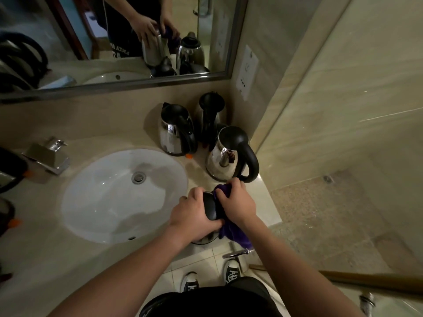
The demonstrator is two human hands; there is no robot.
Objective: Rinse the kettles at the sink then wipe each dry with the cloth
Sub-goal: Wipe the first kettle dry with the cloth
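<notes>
Kettle (pixel 211 208) stands upright at the counter's front edge, right of the sink (pixel 91 202); your left hand (pixel 194 213) clasps its lid side; your right hand (pixel 238 203), equally near, presses the cloth (pixel 231 234) against its right flank.

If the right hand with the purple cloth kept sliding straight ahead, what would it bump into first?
Probably the nearest standing kettle: the right hand points toward its black handle just beyond, though depth is hard to judge.

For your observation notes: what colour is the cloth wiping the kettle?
Purple cloth, clearest in the head view.
</notes>
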